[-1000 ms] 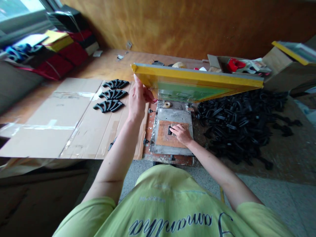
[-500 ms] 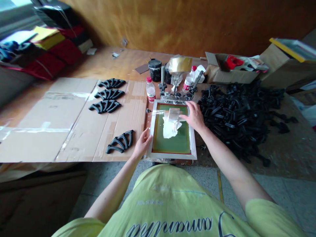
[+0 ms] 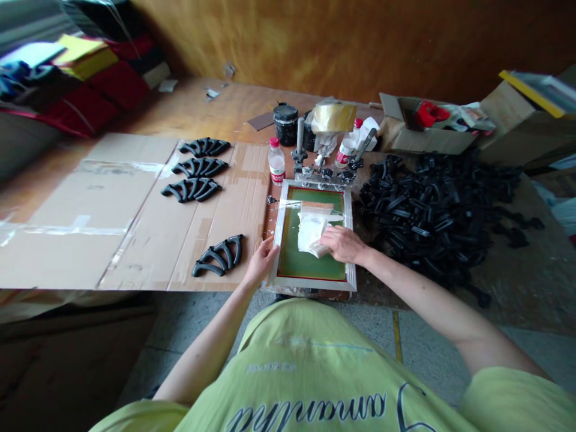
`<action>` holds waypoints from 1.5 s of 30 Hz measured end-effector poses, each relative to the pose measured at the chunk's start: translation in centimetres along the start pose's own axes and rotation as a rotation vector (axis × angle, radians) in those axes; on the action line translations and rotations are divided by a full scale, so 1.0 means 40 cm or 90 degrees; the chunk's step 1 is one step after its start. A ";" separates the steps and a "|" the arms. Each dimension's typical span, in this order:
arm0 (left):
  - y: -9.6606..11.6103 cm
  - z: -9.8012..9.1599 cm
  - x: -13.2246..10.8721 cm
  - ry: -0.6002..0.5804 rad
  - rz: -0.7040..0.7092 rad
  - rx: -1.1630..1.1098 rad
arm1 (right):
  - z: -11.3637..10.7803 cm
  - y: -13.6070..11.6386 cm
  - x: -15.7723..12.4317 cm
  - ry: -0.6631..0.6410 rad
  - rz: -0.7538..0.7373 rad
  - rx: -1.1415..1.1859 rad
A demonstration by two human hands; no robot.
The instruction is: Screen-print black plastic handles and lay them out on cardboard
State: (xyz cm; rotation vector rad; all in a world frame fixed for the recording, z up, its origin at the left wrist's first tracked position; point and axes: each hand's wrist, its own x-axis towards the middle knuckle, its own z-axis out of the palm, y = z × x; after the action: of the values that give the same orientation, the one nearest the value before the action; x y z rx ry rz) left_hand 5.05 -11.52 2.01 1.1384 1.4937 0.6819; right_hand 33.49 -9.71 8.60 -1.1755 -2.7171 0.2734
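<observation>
A screen-printing frame with a metal rim and green mesh lies in front of me. White ink covers a patch in the mesh's middle. My right hand is closed on a small pale squeegee, tilted at the lower edge of the ink; the fingers partly hide it. A tan strip lies across the mesh just above the ink. Against the frame's left rim, my left hand rests with its fingers stretched out and apart. Hinge clamps stand at the frame's far edge.
Rows of black curved parts lie on cardboard to the left, one set nearer me. A heap of black parts spreads to the right. Behind stand a bottle, a black tub and an open carton.
My right hand has moved from the frame's upper right rim down onto the mesh. It has taken hold of the squeegee and brought it toward me. My left hand stays at the rim.
</observation>
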 end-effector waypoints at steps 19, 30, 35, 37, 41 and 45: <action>0.158 -0.043 -0.052 0.027 0.064 -0.118 | -0.131 0.138 0.100 0.296 0.346 0.024; 0.506 -0.031 0.060 0.064 0.374 -0.272 | 0.086 0.088 -0.057 0.176 0.389 -0.042; 0.384 0.038 -0.005 0.074 0.247 -0.317 | 0.128 -0.003 -0.006 0.054 0.416 -0.039; 0.286 0.090 -0.066 -0.074 0.055 -0.269 | 0.118 -0.048 0.011 0.074 0.462 -0.011; 0.141 0.159 -0.147 -0.159 -0.142 -0.335 | 0.110 -0.166 0.043 0.123 0.294 0.040; 0.071 0.079 -0.112 0.024 -0.137 -0.429 | 0.078 -0.135 -0.010 0.088 0.134 0.046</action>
State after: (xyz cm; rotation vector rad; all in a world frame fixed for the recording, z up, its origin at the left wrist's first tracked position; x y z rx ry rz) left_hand 8.68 -15.03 5.56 0.4476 1.2456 0.9607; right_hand 29.28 -13.94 6.80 -1.4063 -2.4481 0.3033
